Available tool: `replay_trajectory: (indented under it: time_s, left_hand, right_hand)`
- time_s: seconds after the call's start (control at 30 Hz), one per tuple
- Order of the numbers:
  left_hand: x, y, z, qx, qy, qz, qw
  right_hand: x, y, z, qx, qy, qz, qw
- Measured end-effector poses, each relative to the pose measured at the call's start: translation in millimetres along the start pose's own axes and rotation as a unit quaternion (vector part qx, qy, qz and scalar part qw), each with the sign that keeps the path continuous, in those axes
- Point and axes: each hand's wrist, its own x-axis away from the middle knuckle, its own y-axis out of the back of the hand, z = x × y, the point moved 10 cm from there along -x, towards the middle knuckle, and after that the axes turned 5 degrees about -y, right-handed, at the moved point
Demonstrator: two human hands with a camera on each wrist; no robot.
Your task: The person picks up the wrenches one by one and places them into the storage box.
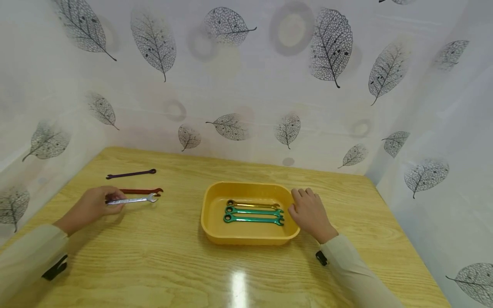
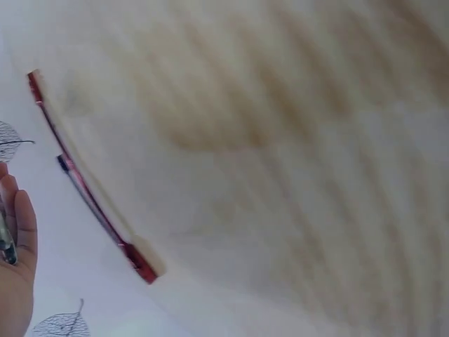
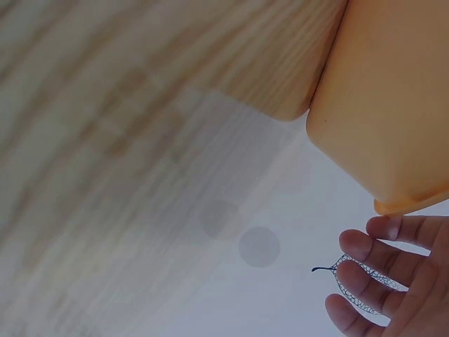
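Note:
My left hand [image 1: 101, 201] pinches a silver combination wrench [image 1: 132, 199] near one end, held over the table's left side with its open jaw pointing right. A red wrench [image 1: 140, 191] lies just behind it, partly covered by the hand. Further back rests a purple wrench [image 1: 131, 174]. My right hand [image 1: 311, 212] holds the right rim of a yellow plastic basin [image 1: 246, 241], thumb toward the inside; the right wrist view shows its fingers [image 3: 386, 267] loosely bent by the rim. In the basin lie a gold wrench [image 1: 254, 205] and two green wrenches [image 1: 254, 219].
The wood-grain table [image 1: 161, 265] carries everything. Behind it and at both sides hangs a pale curtain [image 1: 246, 94] printed with dark leaves. Dark wrist straps [image 1: 321, 258] show at the sleeves.

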Motion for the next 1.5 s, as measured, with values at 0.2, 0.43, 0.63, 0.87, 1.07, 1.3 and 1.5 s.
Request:
replay_trajectory:
  time_s: [0.2,0.43,0.63,0.87,1.07,1.3,1.5]
  left_hand:
    - [-8.8,14.1,-15.5,-0.011,-0.014,-0.028,0.9994]
    - [-23.4,27.0,-32.0,-0.027,0.005,-0.033,0.9991]
    - [-34.7,33.4,-48.1,-0.024,0.018,-0.030,0.9991]
    - [-47.1,27.5,-74.8,0.023,0.034,0.001,0.9991]
    - [-55.9,17.8,-96.3,0.059,0.038,0.016,0.9974]
    - [-65.8,12.7,-120.8,0.068,0.024,0.010,0.9973]
    - [-75.5,6.9,-138.6,0.084,0.020,0.009,0.9962]
  right_hand:
    - [1.3,-1,0,0.001,0.000,0.003,1.0000]
    - [2.5,-1,0,0.001,-0.002,0.005,1.0000]
    - [3.1,-1,0,0.002,0.001,0.001,1.0000]
    - [3.3,0,0,0.001,0.006,-0.004,1.0000]
    - [3.3,1,1,0.001,0.010,-0.007,0.9999]
    - [2.6,2,1,0.002,0.009,-0.005,0.9999]
    - [1.6,2,0,0.005,0.007,-0.004,1.0000]
